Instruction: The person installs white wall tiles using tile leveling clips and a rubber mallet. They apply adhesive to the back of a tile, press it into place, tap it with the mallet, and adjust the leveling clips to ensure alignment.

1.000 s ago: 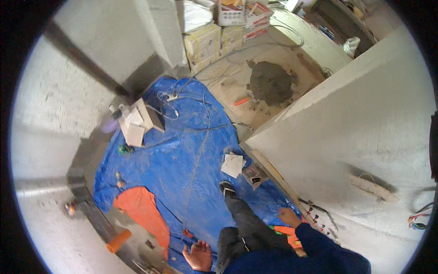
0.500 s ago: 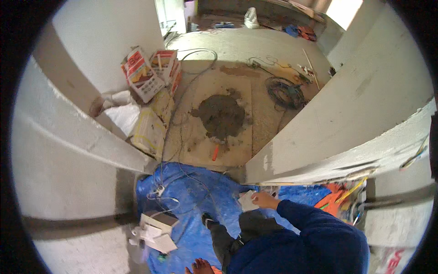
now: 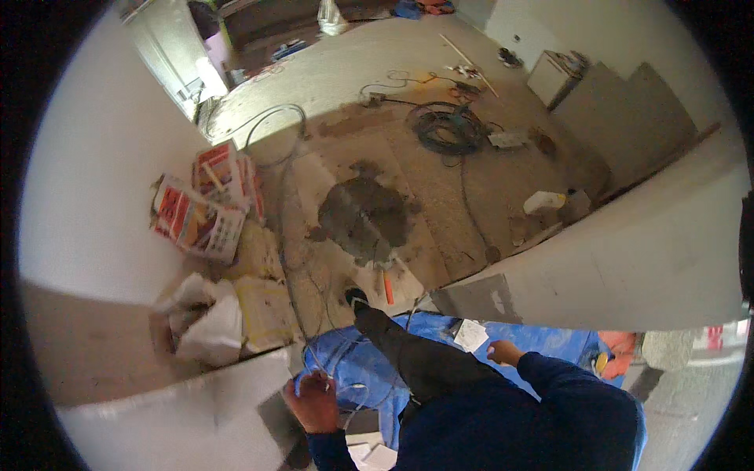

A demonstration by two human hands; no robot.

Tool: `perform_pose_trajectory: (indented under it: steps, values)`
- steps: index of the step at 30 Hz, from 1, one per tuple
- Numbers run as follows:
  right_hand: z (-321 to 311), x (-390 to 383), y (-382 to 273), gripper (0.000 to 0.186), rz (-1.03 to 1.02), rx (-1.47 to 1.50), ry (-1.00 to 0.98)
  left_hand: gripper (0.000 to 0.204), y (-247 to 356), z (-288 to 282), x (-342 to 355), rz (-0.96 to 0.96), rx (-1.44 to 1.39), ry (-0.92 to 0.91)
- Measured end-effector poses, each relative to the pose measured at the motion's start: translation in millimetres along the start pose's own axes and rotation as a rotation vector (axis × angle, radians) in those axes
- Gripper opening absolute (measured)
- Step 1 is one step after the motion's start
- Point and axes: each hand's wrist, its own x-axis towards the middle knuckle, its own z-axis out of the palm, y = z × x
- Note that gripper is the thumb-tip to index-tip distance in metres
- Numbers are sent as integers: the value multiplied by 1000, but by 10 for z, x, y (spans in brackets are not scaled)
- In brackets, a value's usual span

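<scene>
A white tile (image 3: 471, 335) lies on the blue tarp (image 3: 542, 339), close to the wall end on the right. Just to the right of it is my right hand (image 3: 505, 354), apart from the tile, with its fingers loosely bent and nothing in them. My left hand (image 3: 312, 402) hangs over the tarp's left edge near the doorway wall, fingers bent but apart, holding nothing I can see. Below it more white tiles (image 3: 379, 457) lie by a box, partly cut off by the frame. My foot (image 3: 356, 299) stands beside a trowel's orange handle (image 3: 388, 288).
Dark wet mortar (image 3: 365, 216) is heaped on a board ahead. Printed bags (image 3: 200, 220) and an open white sack (image 3: 208, 322) line the left wall. A black cable coil (image 3: 448, 128) lies further off; loose cables cross the floor. A white container (image 3: 543, 202) stands right.
My right hand has let go of the white tile, which now lies on the tarp. I have stepped forward toward the mortar, and my left hand has risen into fuller view.
</scene>
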Motion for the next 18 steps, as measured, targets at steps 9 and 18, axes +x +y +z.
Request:
perform_pose_trajectory:
  steps: [9, 18]
  values:
    - [-392, 1146, -1230, 34, 9, -126, -98, 44, 1032, 2337, 2126, -266, -88, -134]
    - [-1534, 867, -2367, 42, 285, 678, 447, 45, 837, 4078, 2946, -403, 203, -282]
